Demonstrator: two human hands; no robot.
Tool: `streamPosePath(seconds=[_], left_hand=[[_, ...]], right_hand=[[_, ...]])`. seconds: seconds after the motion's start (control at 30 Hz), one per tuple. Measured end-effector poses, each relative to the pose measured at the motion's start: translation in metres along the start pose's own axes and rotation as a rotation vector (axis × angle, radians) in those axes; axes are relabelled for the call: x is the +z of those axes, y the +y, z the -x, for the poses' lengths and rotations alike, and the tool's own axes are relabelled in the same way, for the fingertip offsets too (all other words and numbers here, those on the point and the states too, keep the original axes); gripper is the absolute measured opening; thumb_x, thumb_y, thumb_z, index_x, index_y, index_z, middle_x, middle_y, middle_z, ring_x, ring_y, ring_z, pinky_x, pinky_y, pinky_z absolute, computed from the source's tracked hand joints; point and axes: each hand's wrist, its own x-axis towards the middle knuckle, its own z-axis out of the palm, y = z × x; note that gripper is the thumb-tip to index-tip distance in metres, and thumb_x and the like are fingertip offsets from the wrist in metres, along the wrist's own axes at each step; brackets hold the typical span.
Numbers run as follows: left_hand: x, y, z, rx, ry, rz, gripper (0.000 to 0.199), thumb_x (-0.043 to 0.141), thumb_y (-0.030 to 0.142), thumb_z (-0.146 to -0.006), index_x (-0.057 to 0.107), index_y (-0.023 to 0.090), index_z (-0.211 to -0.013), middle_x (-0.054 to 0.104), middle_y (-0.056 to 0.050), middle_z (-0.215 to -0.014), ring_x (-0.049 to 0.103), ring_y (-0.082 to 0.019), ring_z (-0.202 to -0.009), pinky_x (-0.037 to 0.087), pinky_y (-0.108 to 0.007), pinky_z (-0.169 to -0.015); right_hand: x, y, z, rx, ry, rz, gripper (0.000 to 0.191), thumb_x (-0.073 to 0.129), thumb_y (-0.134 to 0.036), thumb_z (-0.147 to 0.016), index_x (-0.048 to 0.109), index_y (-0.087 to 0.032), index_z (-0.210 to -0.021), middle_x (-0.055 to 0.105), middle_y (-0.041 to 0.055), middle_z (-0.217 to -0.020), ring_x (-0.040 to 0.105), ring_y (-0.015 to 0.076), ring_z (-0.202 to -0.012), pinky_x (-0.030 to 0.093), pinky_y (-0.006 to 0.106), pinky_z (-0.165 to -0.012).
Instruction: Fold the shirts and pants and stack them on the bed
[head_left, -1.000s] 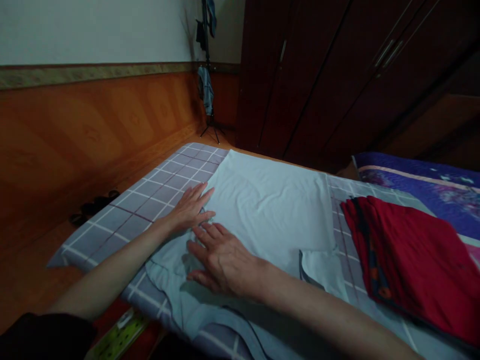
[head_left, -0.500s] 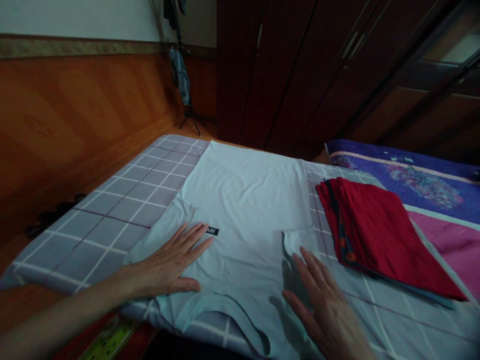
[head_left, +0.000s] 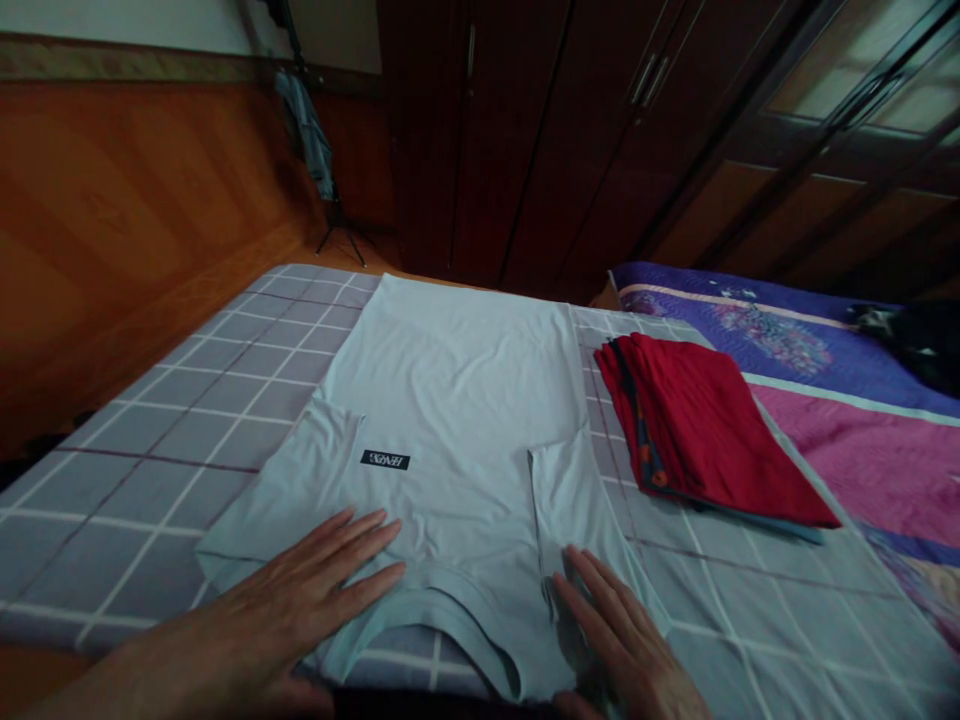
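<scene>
A pale grey-blue T-shirt [head_left: 465, 370] lies spread face up, its neckline toward me and its hem at the far edge. A black label [head_left: 385, 460] with light lettering is on its chest. My left hand [head_left: 315, 590] rests on the shirt at the left shoulder, beside the collar, fingers stretched out. On the right, my right hand [head_left: 622, 630] is spread over the shoulder and sleeve, its fingertips at the sleeve. Neither hand holds anything.
A checked grey sheet [head_left: 187, 400] covers the surface under the shirt. Folded red cloth [head_left: 720, 430] lies stacked with darker pieces at the right. Beyond it is a purple and pink floral cover [head_left: 780, 320]. Dark wardrobe doors [head_left: 510, 140] stand behind, with a clothes stand [head_left: 307, 130] at the back left.
Both hands have moved back toward the collar, uncovering the whole label. The right sleeve now lies flatter and spread outward. The view has shifted to the right.
</scene>
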Motion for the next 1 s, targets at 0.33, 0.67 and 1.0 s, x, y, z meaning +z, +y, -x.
streamPosePath(seconds=[0.33,0.67,1.0], left_hand=[[0.002,-0.057,0.003,-0.104,0.377,-0.195,0.070,0.055,0.052,-0.085,0.023,0.041,-0.146,0.032,0.002,-0.151,0.042,-0.027,-0.132,0.035,-0.041,-0.109],[0.018,-0.072,-0.003,-0.059,0.449,-0.329,0.076,0.056,0.055,-0.083,0.021,0.037,-0.147,0.038,-0.001,-0.148,0.047,-0.027,-0.127,0.035,-0.039,-0.107],[-0.010,-0.055,-0.019,0.043,0.291,-0.305,0.081,0.057,0.061,-0.079,0.021,0.036,-0.148,0.032,-0.005,-0.151,0.044,-0.032,-0.129,0.043,-0.046,-0.101]], right_hand=[[0.002,0.044,-0.038,0.145,0.026,0.126,0.049,0.047,-0.034,-0.092,0.046,-0.016,-0.137,0.039,0.0128,-0.146,0.036,0.0287,-0.134,0.042,0.049,-0.102],[0.027,0.039,-0.020,0.333,0.114,0.247,0.070,0.045,-0.041,-0.092,0.020,-0.009,-0.148,0.032,0.0191,-0.148,0.024,0.0309,-0.139,0.037,0.052,-0.104],[0.005,0.014,-0.005,0.252,0.135,0.183,0.069,0.051,-0.038,-0.089,0.022,-0.016,-0.148,0.031,0.0197,-0.148,0.031,0.0337,-0.136,0.046,0.052,-0.097]])
